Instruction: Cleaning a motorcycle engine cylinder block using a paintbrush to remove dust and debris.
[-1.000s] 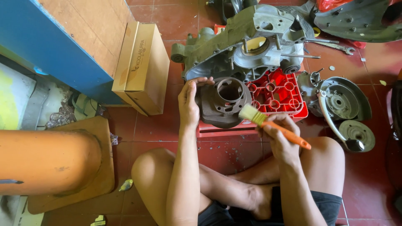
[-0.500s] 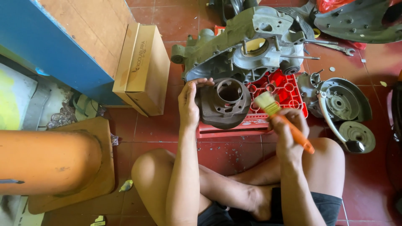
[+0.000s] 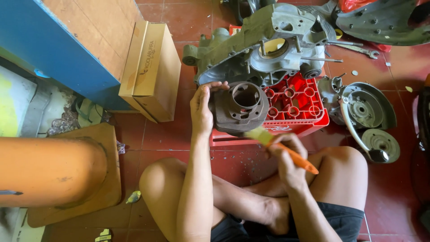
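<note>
A floor of red-brown tiles (image 3: 389, 197), speckled with pale flecks, is seen under soft daylight. A blue-edged wooden panel (image 3: 76, 40) is propped at far left, a cardboard box (image 3: 152, 71) set against it, an orange cylinder (image 3: 49, 172) laid nearer.

left hand (image 3: 201, 110): raised, fingers curled in a grip | right hand (image 3: 286, 154): fisted, wrist bent
</note>
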